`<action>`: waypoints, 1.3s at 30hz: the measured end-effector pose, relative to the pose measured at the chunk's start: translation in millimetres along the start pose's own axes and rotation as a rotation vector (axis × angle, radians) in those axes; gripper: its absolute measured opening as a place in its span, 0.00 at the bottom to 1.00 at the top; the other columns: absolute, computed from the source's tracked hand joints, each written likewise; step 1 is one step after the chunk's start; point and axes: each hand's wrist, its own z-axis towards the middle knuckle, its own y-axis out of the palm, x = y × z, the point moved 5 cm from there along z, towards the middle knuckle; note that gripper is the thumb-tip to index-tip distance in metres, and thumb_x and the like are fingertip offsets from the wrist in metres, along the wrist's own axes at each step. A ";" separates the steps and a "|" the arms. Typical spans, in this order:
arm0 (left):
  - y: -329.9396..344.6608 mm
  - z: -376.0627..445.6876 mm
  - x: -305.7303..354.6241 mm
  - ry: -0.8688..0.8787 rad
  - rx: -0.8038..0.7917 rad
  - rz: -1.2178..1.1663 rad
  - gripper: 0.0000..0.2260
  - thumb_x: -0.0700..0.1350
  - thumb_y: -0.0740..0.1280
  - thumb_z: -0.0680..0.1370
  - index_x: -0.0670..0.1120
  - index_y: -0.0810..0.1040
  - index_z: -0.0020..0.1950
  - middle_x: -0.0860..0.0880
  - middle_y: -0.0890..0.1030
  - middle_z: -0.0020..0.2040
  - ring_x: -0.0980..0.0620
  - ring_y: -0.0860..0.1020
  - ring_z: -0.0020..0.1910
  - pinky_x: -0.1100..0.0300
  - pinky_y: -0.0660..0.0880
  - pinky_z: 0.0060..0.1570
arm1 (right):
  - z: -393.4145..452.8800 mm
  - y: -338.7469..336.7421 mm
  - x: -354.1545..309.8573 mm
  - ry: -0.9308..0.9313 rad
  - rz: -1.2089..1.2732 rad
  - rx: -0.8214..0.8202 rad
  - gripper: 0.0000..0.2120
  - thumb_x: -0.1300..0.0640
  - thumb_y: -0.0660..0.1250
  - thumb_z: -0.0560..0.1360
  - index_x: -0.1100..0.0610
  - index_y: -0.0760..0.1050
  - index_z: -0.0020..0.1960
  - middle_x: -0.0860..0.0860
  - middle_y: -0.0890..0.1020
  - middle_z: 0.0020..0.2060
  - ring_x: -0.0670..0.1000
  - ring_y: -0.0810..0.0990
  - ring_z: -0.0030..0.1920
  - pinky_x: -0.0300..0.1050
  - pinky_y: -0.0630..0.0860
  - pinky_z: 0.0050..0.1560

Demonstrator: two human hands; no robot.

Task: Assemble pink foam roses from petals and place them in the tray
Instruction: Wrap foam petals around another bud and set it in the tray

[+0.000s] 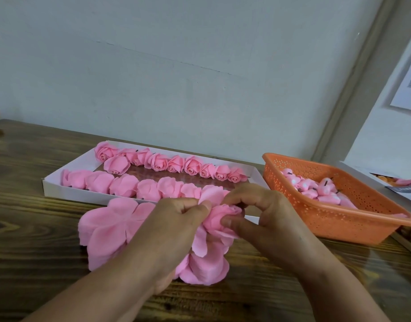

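Both hands hold a half-formed pink foam rose [223,217] just above the table, in front of the tray. My left hand [176,219] pinches its left side, and my right hand [260,212] curls fingers and thumb round its right side. Loose petals hang below it. Under the hands lies a stack of flat pink petal sheets [107,228], spread to the left and down. The white tray [53,184] behind holds two rows of finished pink roses [158,162], several in each row.
An orange perforated basket [339,219] at the right holds several pink rose buds [311,184] with dark stubs. A white box [371,180] lies at the far right edge. The brown wooden table [32,240] meets a pale wall behind the tray.
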 end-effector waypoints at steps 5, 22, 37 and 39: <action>2.1 -0.6 1.3 0.018 -0.099 0.020 0.17 0.44 0.63 0.80 0.45 0.82 0.33 0.44 0.83 0.33 0.54 0.80 0.34 0.61 0.74 0.39 | 0.6 -0.9 9.0 0.130 0.179 -0.062 0.23 0.65 0.74 0.69 0.43 0.75 0.57 0.51 0.80 0.38 0.52 0.78 0.41 0.51 0.78 0.47; 0.8 1.9 -6.4 -0.192 -0.224 -0.207 0.11 0.39 0.65 0.77 0.35 0.84 0.43 0.35 0.83 0.40 0.46 0.81 0.36 0.58 0.79 0.35 | -0.2 0.3 12.9 0.139 0.333 -0.110 0.06 0.65 0.72 0.70 0.64 0.75 0.41 0.59 0.72 0.33 0.52 0.68 0.33 0.48 0.67 0.34; 0.6 2.6 -5.4 -0.139 -0.233 -0.046 0.11 0.44 0.67 0.77 0.37 0.84 0.44 0.34 0.83 0.44 0.41 0.79 0.41 0.51 0.77 0.45 | -0.9 14.0 4.8 0.047 0.389 -0.180 0.06 0.63 0.71 0.72 0.54 0.80 0.48 0.65 0.79 0.36 0.63 0.73 0.30 0.56 0.72 0.30; 1.0 3.4 -5.4 -0.139 -0.257 -0.037 0.10 0.45 0.67 0.76 0.40 0.85 0.42 0.35 0.84 0.41 0.42 0.80 0.39 0.53 0.79 0.42 | -0.7 13.6 6.5 0.063 0.415 -0.195 0.08 0.64 0.71 0.72 0.54 0.80 0.48 0.65 0.78 0.35 0.57 0.69 0.28 0.46 0.69 0.28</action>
